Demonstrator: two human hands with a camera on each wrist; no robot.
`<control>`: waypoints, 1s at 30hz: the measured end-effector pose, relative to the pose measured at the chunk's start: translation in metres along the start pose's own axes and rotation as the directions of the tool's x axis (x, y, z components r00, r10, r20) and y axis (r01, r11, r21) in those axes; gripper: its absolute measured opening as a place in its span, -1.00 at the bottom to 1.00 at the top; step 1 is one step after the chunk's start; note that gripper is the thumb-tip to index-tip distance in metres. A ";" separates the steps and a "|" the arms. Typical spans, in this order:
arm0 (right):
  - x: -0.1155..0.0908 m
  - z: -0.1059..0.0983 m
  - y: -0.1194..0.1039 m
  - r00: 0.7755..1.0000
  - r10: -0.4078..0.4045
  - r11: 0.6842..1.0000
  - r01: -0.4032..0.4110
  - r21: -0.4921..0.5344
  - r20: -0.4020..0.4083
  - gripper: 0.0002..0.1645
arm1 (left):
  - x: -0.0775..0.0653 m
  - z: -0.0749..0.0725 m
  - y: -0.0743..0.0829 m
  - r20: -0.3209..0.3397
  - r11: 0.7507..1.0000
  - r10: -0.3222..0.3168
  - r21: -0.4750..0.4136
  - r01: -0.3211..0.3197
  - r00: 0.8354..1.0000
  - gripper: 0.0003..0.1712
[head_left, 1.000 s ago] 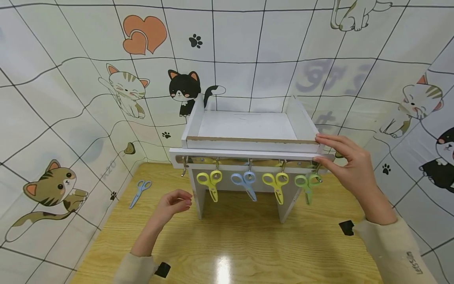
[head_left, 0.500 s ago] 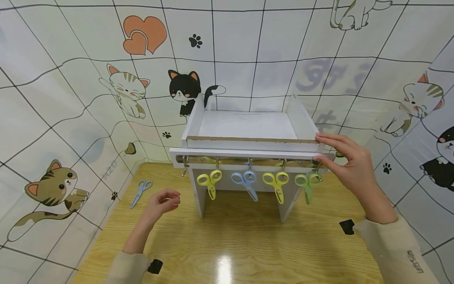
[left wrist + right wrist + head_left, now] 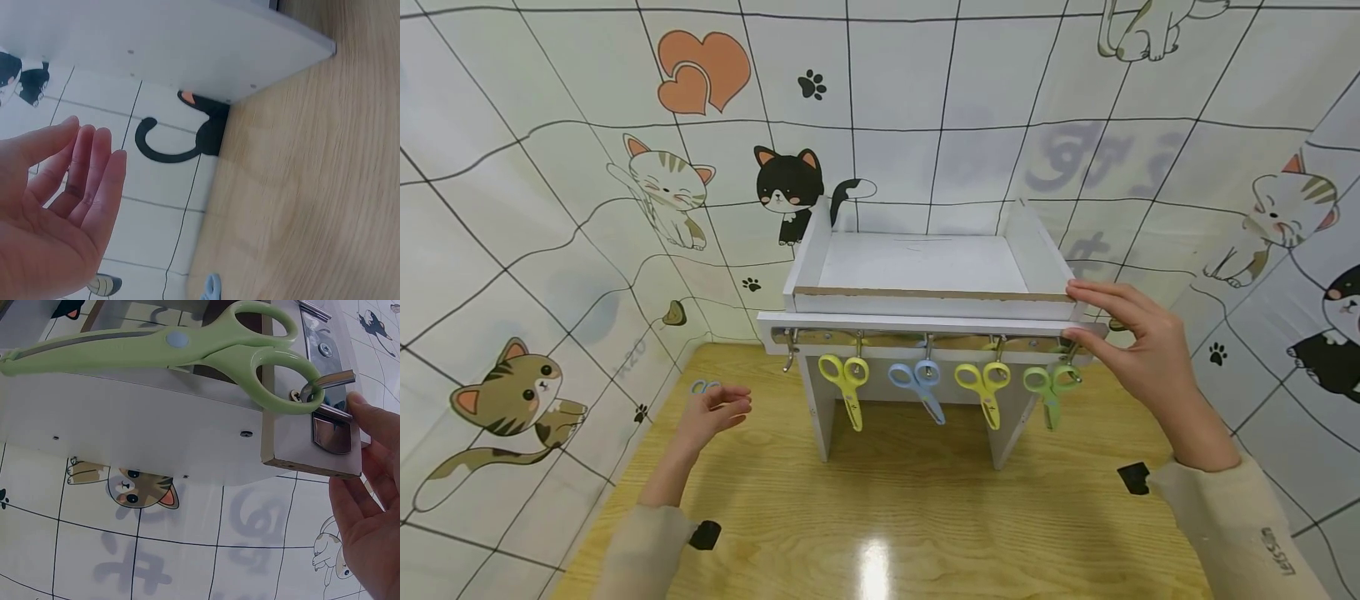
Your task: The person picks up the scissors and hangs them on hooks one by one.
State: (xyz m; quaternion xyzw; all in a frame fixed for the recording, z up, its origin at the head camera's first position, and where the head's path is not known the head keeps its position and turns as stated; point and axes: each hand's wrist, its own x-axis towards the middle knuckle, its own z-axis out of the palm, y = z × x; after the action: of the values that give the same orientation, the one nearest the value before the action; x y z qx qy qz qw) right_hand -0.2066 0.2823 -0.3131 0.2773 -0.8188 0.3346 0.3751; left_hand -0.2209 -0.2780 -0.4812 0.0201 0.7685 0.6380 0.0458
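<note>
My left hand (image 3: 706, 418) hovers above the table's left side, fingers loosely bent around nothing. It partly covers the loose blue scissors (image 3: 703, 386); a handle loop of these scissors (image 3: 212, 286) shows at the bottom of the left wrist view. With my right hand (image 3: 1142, 354) I hold the right end of the white rack (image 3: 925, 323), thumb in front and fingers behind the upper edge. From its hooks hang yellow scissors (image 3: 852, 402), blue scissors (image 3: 931, 402), more yellow scissors (image 3: 988, 402) and, nearest that hand, green scissors (image 3: 178, 356).
The leftmost hook (image 3: 789, 350) carries nothing. A shallow white tray top (image 3: 917, 262) sits above the hook rail, with side panels (image 3: 820, 408) standing on the wooden table (image 3: 925, 517). Cat-patterned cloth (image 3: 910, 75) encloses the back and sides.
My left hand has moved left, away from the rack and over the loose blue scissors. The leftmost yellow scissors have swung slightly on their hook. My right hand stays put.
</note>
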 end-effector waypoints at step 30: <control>0.000 -0.001 -0.001 1.000 -0.005 1.000 0.005 -0.008 0.009 -0.24 | 0.049 -0.047 -0.040 -0.388 0.821 -0.053 0.507 0.261 0.920 -0.65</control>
State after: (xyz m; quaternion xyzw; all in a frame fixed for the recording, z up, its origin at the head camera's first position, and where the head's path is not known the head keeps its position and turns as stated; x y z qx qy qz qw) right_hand -0.2059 0.2828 -0.3118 0.2794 -0.8212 0.3291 0.3732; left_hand -0.2728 -0.3267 -0.5140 -0.1480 0.9130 0.3771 -0.0489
